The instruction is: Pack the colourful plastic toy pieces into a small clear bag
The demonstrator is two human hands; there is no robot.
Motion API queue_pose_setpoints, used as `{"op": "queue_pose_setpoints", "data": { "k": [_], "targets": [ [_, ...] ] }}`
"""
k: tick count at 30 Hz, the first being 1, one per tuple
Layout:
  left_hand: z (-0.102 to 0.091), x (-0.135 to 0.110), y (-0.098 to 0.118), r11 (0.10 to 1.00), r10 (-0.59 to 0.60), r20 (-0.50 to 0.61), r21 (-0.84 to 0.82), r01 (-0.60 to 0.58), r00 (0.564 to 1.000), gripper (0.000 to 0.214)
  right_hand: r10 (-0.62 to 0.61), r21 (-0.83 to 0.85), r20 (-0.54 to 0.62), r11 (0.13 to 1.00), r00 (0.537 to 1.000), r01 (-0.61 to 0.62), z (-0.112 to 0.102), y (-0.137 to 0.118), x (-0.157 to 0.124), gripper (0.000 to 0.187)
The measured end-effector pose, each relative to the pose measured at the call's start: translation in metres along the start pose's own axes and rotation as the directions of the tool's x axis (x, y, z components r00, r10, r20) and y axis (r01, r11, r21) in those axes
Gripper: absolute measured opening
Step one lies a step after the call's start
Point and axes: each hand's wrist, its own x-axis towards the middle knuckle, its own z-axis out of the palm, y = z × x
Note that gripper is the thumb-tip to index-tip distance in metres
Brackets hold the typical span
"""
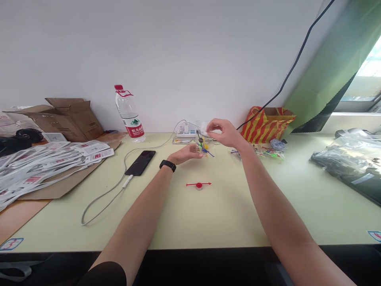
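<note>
A plain white wall (190, 47) is closing off the far side of a pale yellow-green tabletop (226, 214), with a green curtain (330, 67) hanging at the right. A pile of white tags (44, 163) is spreading over the left end beside an open cardboard box (70, 115). A red-and-yellow striped bag (266, 123) is standing against the wall at the right, with clear packets of small coloured parts (269, 152) lying just in front of it. A water bottle (130, 115) is standing upright left of centre, and a black phone (140, 162) is lying near it on its cable. The left hand (187, 153), palm turned up and fingers half curled, is cradling a few yellow and blue plastic pieces (204, 147) just above the tabletop's far middle. The right hand (224, 133) is hovering just beside and above them with thumb and forefinger drawn into a tight pinch; what is between them is too small to tell. A red piece (199, 184) with a thin bar through a round hub is lying alone on the tabletop, nearer the person and well apart from both hands. Judging from this, the handling is calling for a light fingertip grip. The left hand should be keeping the pieces steady and low over the surface so that anything slipping is landing close by. The right hand should be working in small moves, squarely in line with the piece it is meeting, not forcing the thin bars sideways.
</note>
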Motion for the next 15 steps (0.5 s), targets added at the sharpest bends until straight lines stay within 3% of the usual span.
{"op": "queue_pose_setpoints", "data": {
  "k": [4, 6, 10, 13, 15],
  "targets": [
    [0.011, 0.005, 0.0, 0.999, -0.039, -0.038, -0.016, 0.038, 0.999, 0.043, 0.109, -0.093, 0.052, 0.99, 0.993, -0.104, -0.001, -0.001, -0.002, 0.012],
    [0.011, 0.008, 0.002, 1.0, 0.0, -0.084, -0.013, -0.001, 0.996, 0.041, 0.127, -0.127, 0.041, 0.984, 0.991, -0.121, -0.002, 0.0, -0.002, 0.019],
    [0.011, 0.012, 0.002, 0.993, 0.083, -0.122, -0.075, -0.093, 0.989, 0.048, 0.102, -0.103, 0.008, 0.99, 0.995, -0.101, -0.002, -0.001, -0.001, 0.026],
    [0.014, 0.014, -0.002, 0.996, 0.024, -0.074, -0.079, -0.03, 0.997, 0.056, 0.111, -0.092, 0.041, 0.99, 0.993, -0.107, 0.0, -0.001, -0.001, 0.024],
    [0.014, 0.015, -0.007, 0.997, 0.008, -0.127, -0.071, -0.017, 0.992, 0.058, 0.112, -0.124, 0.033, 0.987, 0.993, -0.107, 0.0, -0.001, 0.0, 0.022]
  ]
}}
